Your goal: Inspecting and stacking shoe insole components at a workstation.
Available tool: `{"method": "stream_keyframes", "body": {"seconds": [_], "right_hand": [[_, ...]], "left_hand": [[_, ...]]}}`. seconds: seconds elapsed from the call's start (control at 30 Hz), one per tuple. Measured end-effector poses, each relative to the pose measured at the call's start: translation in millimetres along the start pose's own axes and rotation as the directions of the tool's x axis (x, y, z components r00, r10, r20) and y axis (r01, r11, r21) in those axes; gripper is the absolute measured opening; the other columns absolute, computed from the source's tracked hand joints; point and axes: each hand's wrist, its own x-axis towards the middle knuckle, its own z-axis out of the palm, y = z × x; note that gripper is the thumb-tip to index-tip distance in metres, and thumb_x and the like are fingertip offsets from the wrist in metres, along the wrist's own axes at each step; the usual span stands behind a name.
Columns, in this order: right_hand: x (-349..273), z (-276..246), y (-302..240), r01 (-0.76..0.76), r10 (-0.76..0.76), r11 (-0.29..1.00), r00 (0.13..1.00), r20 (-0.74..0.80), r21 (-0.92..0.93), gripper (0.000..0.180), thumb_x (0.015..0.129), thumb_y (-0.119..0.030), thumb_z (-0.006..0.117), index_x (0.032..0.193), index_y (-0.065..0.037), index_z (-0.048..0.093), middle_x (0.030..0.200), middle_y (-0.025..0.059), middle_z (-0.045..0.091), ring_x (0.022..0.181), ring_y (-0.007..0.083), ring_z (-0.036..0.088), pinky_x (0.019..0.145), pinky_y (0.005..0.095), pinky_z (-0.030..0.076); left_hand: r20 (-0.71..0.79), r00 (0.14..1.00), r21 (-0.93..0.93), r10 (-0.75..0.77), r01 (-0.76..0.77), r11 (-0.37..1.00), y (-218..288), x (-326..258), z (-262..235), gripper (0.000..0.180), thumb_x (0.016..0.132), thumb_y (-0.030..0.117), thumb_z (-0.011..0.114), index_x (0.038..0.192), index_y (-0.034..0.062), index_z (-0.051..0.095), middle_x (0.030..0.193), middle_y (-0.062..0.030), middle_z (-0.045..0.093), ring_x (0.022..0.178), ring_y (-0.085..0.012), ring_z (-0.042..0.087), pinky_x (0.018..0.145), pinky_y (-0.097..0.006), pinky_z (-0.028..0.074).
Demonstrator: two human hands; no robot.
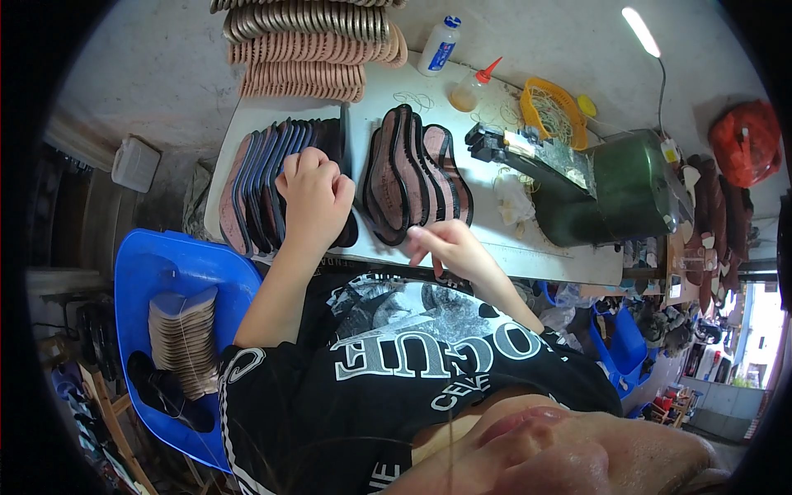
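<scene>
A row of shoe insoles [246, 198], pinkish with dark edges, leans upright on the white table [528, 257]. Over this row, my left hand [315, 196] has its fingers curled in; what lies under the fingertips is hidden. Right of the row is an overlapping pile of pink insoles [394, 177] trimmed in black. At the near end of that pile hovers my right hand [450, 246], its fingers apart and a little blurred. I see nothing held in it.
A green sewing machine [606, 190] stands at the right. Behind are a yellow basket [540, 99] of threads, a red-tipped bottle [470, 91], a white bottle [440, 48] and stacked soles [305, 49]. A blue tub [136, 272] with more pieces sits at my left.
</scene>
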Motion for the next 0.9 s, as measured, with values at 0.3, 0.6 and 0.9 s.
{"method": "stream_keyframes", "body": {"seconds": [0.3,0.6,0.9], "right_hand": [[4,-4,-13,0.285,-0.207,0.694,0.958,-0.197,0.661,0.039,0.096,-0.031,0.049,0.118,0.001,0.053,0.109,0.0074,0.061,0.094,0.0117,0.058,0.082,0.0255,0.046],[-30,-12,-15,0.421,-0.339,0.794,0.906,-0.255,0.439,0.034,0.088,-0.013,0.062,0.117,0.004,0.055,0.104,0.0074,0.064,0.091,0.0103,0.060,0.082,0.0245,0.048],[-12,-29,23,0.282,-0.358,0.619,0.932,-0.056,0.733,0.037,0.086,-0.031,0.065,0.102,0.002,0.061,0.085,0.0037,0.063,0.072,0.0076,0.058,0.063,0.0196,0.048]], "left_hand": [[0.036,0.863,-0.575,0.505,-0.395,0.716,75,-26,12,0.014,0.079,0.012,0.061,0.073,0.0029,0.051,0.087,-0.0123,0.047,0.083,-0.0275,0.047,0.079,-0.038,0.036],[0.304,0.940,-0.900,-0.152,0.336,0.276,71,12,20,0.048,0.086,0.022,0.065,0.120,-0.0021,0.042,0.108,-0.0089,0.053,0.095,-0.0133,0.054,0.081,-0.027,0.045],[0.635,0.757,-0.769,0.151,0.638,0.039,101,14,30,0.028,0.087,0.013,0.061,0.110,-0.0011,0.054,0.096,-0.0051,0.063,0.082,-0.0082,0.059,0.075,-0.022,0.048]]}}
